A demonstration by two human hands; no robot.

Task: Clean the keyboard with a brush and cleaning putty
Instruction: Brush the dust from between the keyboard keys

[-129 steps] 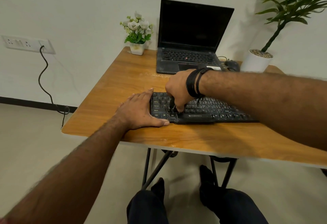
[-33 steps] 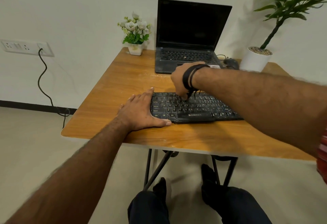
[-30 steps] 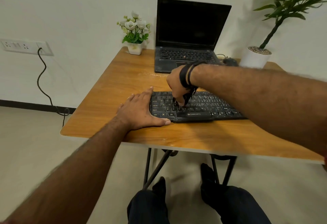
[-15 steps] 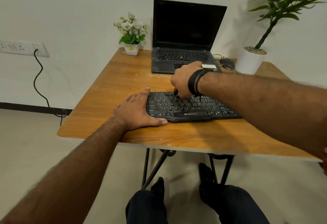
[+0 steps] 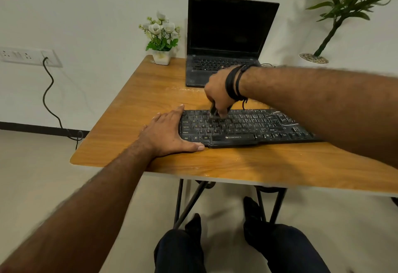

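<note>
Wooden table (image 5: 137, 100): black keyboard (image 5: 247, 128), dusty (white streaks at right), spacebar marked "ZEBRONICS". Left hand (image 5: 170, 135) flat against its left end; right hand (image 5: 218, 94) grips brush (image 5: 213, 112) on upper keys.

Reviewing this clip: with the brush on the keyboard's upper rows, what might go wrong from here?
Only the left hand, flat at the keyboard's left end, braces it, so hard strokes might shift its free right end. The brush in the right hand could flick grit onto the open laptop just behind.
</note>
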